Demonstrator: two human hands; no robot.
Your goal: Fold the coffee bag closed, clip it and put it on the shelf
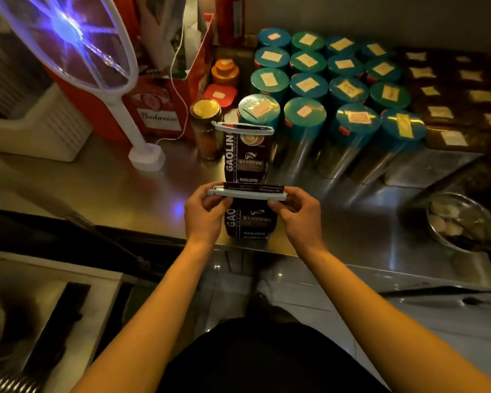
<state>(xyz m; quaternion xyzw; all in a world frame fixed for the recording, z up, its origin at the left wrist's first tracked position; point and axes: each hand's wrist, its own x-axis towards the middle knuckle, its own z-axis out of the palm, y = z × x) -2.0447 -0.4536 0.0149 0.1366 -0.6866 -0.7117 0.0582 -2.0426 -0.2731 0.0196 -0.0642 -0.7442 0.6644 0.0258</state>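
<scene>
A dark brown coffee bag (250, 222) stands upright near the front edge of the steel counter (97, 188). A pale blue-white bar clip (247, 193) lies across its folded top. My left hand (206, 214) pinches the clip's left end and my right hand (298, 214) pinches its right end. Just behind it stands a second, identical coffee bag (247, 157), with its own pale clip (243, 127) shut across its top; no hand touches it.
Several teal-lidded jars (309, 89) fill the back right. Spice jars (206, 129), a red Budweiser box (159, 109) and an electric fly swatter (77, 43) on its stand crowd the back left. A steel bowl (462, 222) sits at the right.
</scene>
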